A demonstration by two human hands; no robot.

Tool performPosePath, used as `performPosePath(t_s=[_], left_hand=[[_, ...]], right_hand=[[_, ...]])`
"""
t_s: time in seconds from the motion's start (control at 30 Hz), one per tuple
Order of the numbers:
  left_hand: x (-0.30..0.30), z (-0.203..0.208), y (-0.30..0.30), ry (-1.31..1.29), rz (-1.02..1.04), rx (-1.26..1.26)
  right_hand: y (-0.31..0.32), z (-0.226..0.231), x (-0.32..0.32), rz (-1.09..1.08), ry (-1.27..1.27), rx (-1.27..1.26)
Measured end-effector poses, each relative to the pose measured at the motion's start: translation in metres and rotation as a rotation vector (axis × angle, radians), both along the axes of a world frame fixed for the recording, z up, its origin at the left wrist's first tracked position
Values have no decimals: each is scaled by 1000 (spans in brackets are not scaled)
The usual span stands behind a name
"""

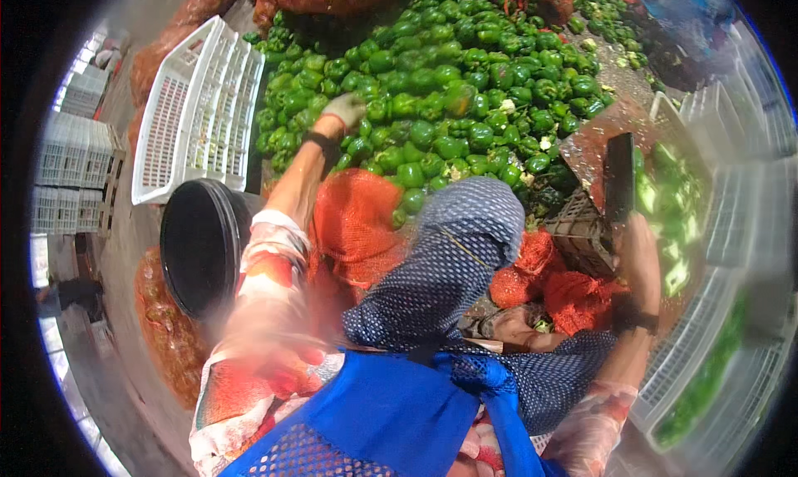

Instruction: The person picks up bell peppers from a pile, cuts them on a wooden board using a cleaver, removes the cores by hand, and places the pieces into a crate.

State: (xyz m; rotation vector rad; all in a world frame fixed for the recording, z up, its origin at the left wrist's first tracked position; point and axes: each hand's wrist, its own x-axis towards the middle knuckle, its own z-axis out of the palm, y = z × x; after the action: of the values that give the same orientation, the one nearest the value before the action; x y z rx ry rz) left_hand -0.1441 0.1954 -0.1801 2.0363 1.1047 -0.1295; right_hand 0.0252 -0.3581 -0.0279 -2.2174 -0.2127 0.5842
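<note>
My left hand (346, 108), in a pale glove, reaches over the left part of a big heap of green bell peppers (449, 147). It is nearest to the peppers beside its fingertips, but the fingers are too blurred to tell whether they grip one. On the right, my right hand (638, 232) is closed round the handle of a cleaver (619, 176), whose broad dark blade points away from me. Under the blade lies a wet reddish board (586, 157), resting on a brown crate (578, 230). Just right of the cleaver, a white crate holds pale green cut peppers (672, 203).
An upright white crate (199, 111) and a black bucket (199, 248) stand at left. Red mesh sacks (357, 215) lie by my legs. White crates (752, 207) line the right side, one with greens (706, 377). Stacked crates (75, 174) stand far left.
</note>
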Motion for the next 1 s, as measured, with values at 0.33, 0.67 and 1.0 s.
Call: performPosePath(t_s=[0.33,0.67,1.0], left_hand=[[-2,-113,-112,151,-389,67],[16,-157,-124,312,-499,200],[140,24,-154,-631,-293,-568]], right_hand=[[7,-8,12,-349,234,94],[9,-8,9,-328,197,75],[2,-18,10,-197,216,270]])
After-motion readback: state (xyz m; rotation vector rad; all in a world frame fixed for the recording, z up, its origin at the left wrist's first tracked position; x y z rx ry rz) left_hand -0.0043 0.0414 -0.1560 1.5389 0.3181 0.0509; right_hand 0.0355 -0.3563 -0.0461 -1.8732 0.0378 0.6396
